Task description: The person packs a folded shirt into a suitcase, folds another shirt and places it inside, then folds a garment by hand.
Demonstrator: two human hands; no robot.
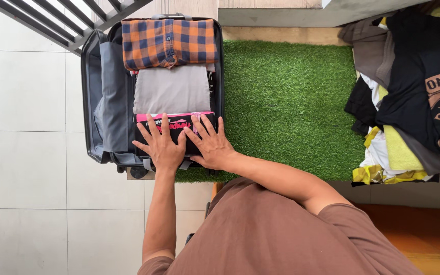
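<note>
You're pressing both hands, left hand (161,146) & right hand (211,145), fingers spread flat, gripping nothing, on the black-pink folded garment (175,124) to flatten it in the suitcase (90,97); grey folded garment (171,90) lying just beyond your fingertips.

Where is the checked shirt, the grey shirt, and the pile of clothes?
checked shirt (168,43): head view, middle of the folded cloth.
grey shirt (172,89): head view, centre of its flat top.
pile of clothes (408,97): head view, black garment on top.
</note>
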